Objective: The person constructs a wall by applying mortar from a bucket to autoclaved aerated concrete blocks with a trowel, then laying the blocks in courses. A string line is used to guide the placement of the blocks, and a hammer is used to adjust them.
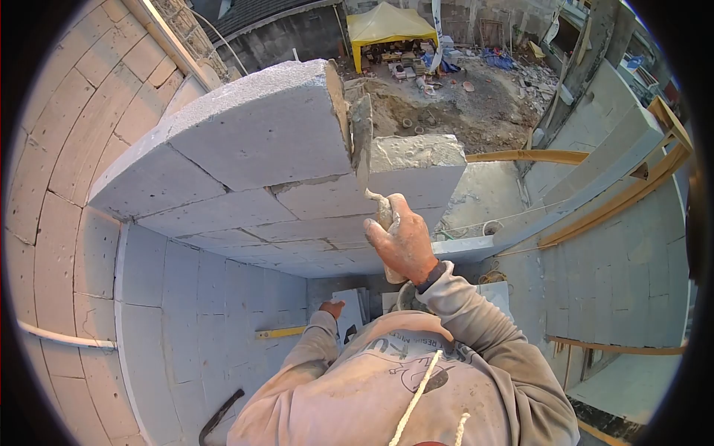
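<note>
My right hand [405, 241] is closed around the handle of a mortar-caked trowel [362, 137]. The trowel's blade stands upright along the end of a pale block [260, 126] in the wall's top course, where mortar [338, 100] coats the block's end face. To the right of the blade, wet mortar [416, 152] covers the top of the lower course. Low beside my body, my left hand [332, 307] is close to some pale slabs [349, 312]; its fingers are mostly hidden, and I cannot tell whether it grips one.
A yellow spirit level [280, 332] is low on the left. Block walls rise at the left [67, 171] and right [625, 290]. Curved-looking wooden boards [528, 156] span the right side. Beyond the wall lie dug earth, rubble and a yellow canopy [392, 26].
</note>
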The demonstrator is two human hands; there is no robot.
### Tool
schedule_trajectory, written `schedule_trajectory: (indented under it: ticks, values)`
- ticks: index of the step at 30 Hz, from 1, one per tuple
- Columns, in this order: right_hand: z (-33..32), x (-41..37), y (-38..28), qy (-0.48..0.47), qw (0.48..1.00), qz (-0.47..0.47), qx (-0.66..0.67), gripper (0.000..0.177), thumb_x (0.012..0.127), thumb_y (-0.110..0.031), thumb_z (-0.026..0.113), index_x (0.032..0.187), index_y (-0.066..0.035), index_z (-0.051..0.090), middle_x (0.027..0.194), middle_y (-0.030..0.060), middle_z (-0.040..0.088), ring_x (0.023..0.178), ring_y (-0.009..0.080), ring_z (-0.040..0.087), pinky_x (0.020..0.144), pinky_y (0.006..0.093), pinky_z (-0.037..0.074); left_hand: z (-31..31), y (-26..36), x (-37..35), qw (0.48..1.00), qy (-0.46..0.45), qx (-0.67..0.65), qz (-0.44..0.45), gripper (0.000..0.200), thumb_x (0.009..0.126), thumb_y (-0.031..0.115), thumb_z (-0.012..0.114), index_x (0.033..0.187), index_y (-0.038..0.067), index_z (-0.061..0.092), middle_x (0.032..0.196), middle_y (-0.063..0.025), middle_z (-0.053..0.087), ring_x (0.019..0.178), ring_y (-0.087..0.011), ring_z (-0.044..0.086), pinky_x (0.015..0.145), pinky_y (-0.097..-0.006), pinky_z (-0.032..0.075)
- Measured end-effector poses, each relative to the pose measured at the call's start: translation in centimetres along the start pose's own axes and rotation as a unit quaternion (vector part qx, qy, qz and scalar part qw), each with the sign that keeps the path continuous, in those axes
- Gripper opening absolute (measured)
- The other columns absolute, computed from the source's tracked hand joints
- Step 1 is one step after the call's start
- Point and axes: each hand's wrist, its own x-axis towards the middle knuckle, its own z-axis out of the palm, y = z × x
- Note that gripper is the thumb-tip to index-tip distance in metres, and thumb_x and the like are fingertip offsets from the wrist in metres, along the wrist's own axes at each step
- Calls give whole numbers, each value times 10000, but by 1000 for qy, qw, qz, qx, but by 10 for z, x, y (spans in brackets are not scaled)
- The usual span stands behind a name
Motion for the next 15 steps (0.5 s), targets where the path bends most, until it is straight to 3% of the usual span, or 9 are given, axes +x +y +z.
schedule_trajectory:
  ticks: [1, 3, 7, 9, 11, 13, 15]
  values:
    - [6, -1, -6, 0, 998, -20, -59, 345, 778, -173, 648, 987, 18, 451, 760, 212, 606, 687, 391, 625, 623, 438, 498, 1, 1, -2, 1000, 0, 0, -1, 395, 882, 413, 543, 1044, 82, 686, 925, -78, 704, 829, -200, 644, 753, -326, 478]
    - [14, -7, -9, 3, 992, -39, -117, 339, 783, -160, 641, 986, 15, 435, 773, 206, 601, 682, 380, 630, 602, 435, 503, 4, 2, -1, 982, -17, -169, -80, 496, 861, 475, 499, 1106, 74, 661, 1203, -181, 600, 1153, -345, 542, 979, -371, 409]
    - [12, -39, 10, 5, 974, -127, -185, 317, 775, -126, 646, 986, -10, 441, 767, 160, 578, 617, 317, 628, 514, 384, 499, 2, 16, -6, 975, -53, -178, -118, 520, 851, 482, 521, 1120, 56, 650, 1212, -184, 596, 1154, -344, 543, 974, -374, 412]
    - [0, -52, 21, 0, 978, -144, -148, 325, 768, -121, 659, 1002, -18, 459, 762, 151, 577, 611, 310, 625, 522, 377, 504, -18, 36, -13, 982, -85, -104, -135, 543, 838, 488, 546, 1130, 40, 642, 1220, -184, 592, 1160, -341, 541, 974, -375, 412]
    - [-9, -54, 22, -19, 985, -120, -122, 330, 772, -130, 667, 1012, -20, 468, 745, 148, 579, 610, 315, 624, 539, 375, 498, -20, 36, -1, 984, -80, -102, -125, 551, 836, 495, 548, 1139, 43, 637, 1224, -185, 589, 1164, -342, 537, 973, -376, 413]
    - [-13, -48, 15, -30, 999, -15, 26, 328, 781, -140, 667, 1010, -17, 468, 722, 160, 582, 628, 337, 622, 562, 375, 484, -8, 26, 18, 985, -79, -101, -117, 560, 833, 501, 551, 1148, 46, 633, 1228, -186, 586, 1168, -342, 533, 972, -377, 414]
    - [-22, -24, 6, -24, 998, 11, 52, 291, 786, -169, 660, 953, -4, 488, 686, 139, 567, 606, 286, 601, 576, 361, 467, -4, 24, 36, 988, -34, -122, -91, 539, 857, 485, 525, 1165, 54, 623, 1234, -180, 583, 1172, -337, 528, 980, -369, 408]
